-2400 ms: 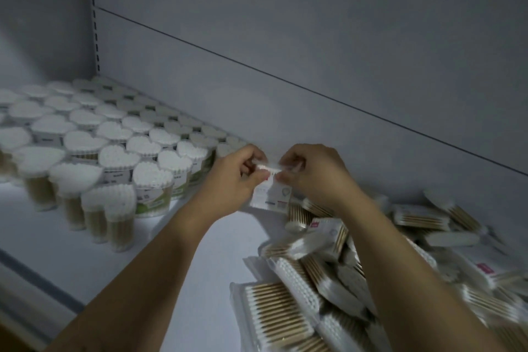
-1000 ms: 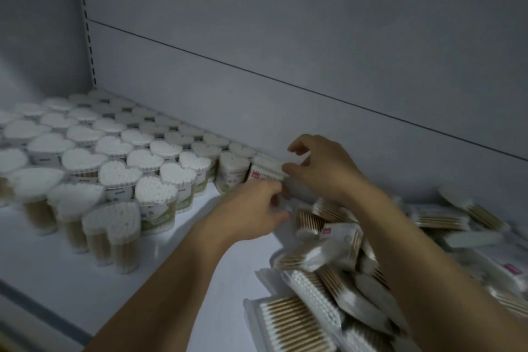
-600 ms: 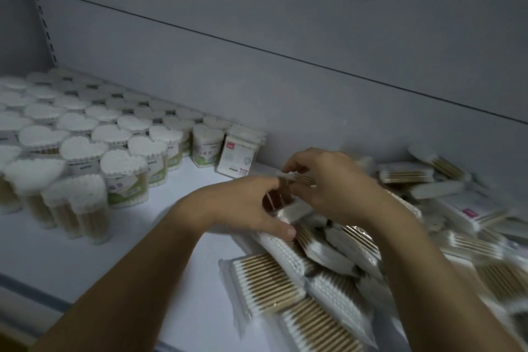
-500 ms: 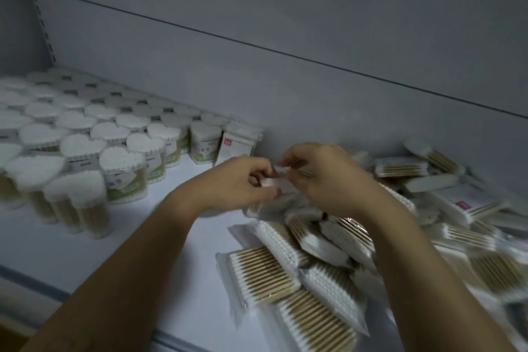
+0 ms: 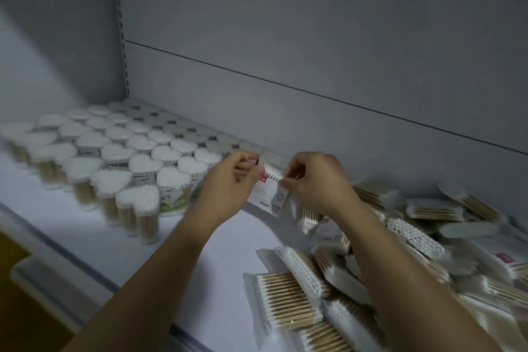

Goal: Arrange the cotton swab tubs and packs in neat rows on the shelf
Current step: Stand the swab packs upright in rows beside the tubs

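Swab pack (image 5: 267, 193) was held up just above the shelf (image 5: 228, 243).
Left hand (image 5: 228, 184) pinched its top-left corner, right hand (image 5: 315, 180) the top-right; tubs (image 5: 137, 151) stood at the shelf's left end, loose packs (image 5: 411, 237) piled at its right.

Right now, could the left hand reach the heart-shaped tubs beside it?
Probably yes: the left hand hovers beside the nearest heart-shaped tub, nothing between them. But it is pinching a pack with the right hand, so it must let go first.

Tubs (image 5: 143, 163) were ranged in rows on the left of the shelf (image 5: 200, 251); packs (image 5: 414, 237) were heaped on the right. Between them, a single pack (image 5: 268, 191) was held by the left hand (image 5: 228, 186) and right hand (image 5: 317, 180).
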Motion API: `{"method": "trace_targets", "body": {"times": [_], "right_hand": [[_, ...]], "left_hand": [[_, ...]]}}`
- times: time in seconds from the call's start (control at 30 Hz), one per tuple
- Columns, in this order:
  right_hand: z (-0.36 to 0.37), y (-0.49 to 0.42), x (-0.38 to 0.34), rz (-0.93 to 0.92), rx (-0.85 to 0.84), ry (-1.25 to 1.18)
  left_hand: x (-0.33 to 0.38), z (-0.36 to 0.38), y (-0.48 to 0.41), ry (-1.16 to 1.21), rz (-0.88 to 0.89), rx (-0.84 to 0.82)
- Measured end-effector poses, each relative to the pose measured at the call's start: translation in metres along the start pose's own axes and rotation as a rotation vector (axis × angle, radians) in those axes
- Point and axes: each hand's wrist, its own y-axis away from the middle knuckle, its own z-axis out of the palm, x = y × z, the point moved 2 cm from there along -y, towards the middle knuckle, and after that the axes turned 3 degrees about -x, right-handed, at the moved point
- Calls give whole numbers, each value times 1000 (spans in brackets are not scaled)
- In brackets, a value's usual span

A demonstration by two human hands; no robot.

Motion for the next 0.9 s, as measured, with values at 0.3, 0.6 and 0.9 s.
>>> {"method": "trace_targets", "body": {"times": [0.3, 0.6, 0.9], "right_hand": [[32, -47, -6, 53, -87, 185], [10, -28, 2, 54, -133, 230], [-29, 72, 0, 21, -145, 252]], "left_hand": [[-32, -1, 24, -554, 55, 34], [-39, 13, 23, -843, 120, -314], [-5, 24, 43, -391, 189, -529]]}}
